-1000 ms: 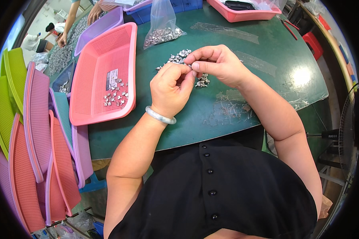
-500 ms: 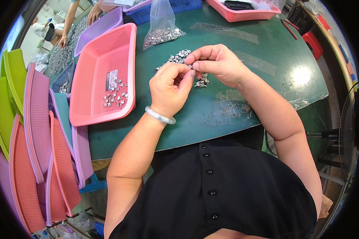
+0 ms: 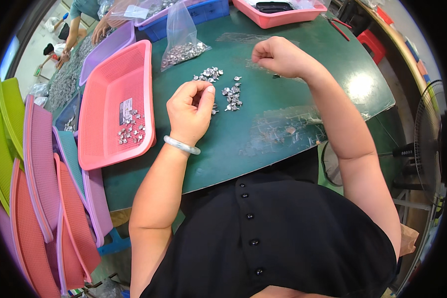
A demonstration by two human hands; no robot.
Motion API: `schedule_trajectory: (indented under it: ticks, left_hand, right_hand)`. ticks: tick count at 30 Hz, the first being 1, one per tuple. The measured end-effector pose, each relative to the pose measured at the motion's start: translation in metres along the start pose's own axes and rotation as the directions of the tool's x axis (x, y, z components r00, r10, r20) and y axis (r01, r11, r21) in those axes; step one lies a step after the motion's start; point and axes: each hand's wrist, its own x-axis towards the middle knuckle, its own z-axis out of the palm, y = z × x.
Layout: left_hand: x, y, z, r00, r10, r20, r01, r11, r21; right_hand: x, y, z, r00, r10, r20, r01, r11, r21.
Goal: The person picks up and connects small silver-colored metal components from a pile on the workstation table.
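- Lying between the two hands — nearer the left — are small silvery metal parts (image 3: 232,96), in loose clusters on the green table (image 3: 211,161).
- The left hand (image 3: 189,110) is curled, thumb close to forefinger, just beside the parts; I cannot tell whether it grips one.
- The right hand (image 3: 283,57), fingers bent inward, is apart from the clusters — whether anything is pinched there, I cannot tell.
- More parts sit in the pink basket (image 3: 111,74), left of the left hand.
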Motion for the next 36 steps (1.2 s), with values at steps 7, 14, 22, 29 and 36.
schedule_trajectory:
  ticks: [7,14,22,29,36]
  left_hand:
    - [0.002,-0.010,0.001,0.981,-0.194,0.017,0.194,0.972,-0.136]
    - [0.000,-0.009,-0.003,0.966,-0.244,0.083,0.252,0.960,-0.122]
    - [0.001,-0.007,0.000,0.969,-0.242,0.058,0.248,0.953,-0.172]
    - [0.000,-0.007,0.001,0.968,-0.245,0.060,0.252,0.947,-0.197]
    - [0.004,0.007,-0.006,0.846,-0.456,0.276,0.531,0.771,-0.353]
  right_hand:
    - [-0.008,0.043,-0.005,0.991,0.105,0.083,-0.062,0.912,-0.405]
    - [0.000,0.017,0.007,0.990,-0.084,0.111,0.122,0.905,-0.408]
    - [0.022,-0.004,0.044,0.958,-0.223,0.180,0.276,0.886,-0.373]
    - [0.029,-0.007,0.042,0.982,-0.107,0.158,0.142,0.962,-0.232]
    - [0.021,-0.050,0.041,0.993,-0.023,0.114,-0.047,0.813,0.581]
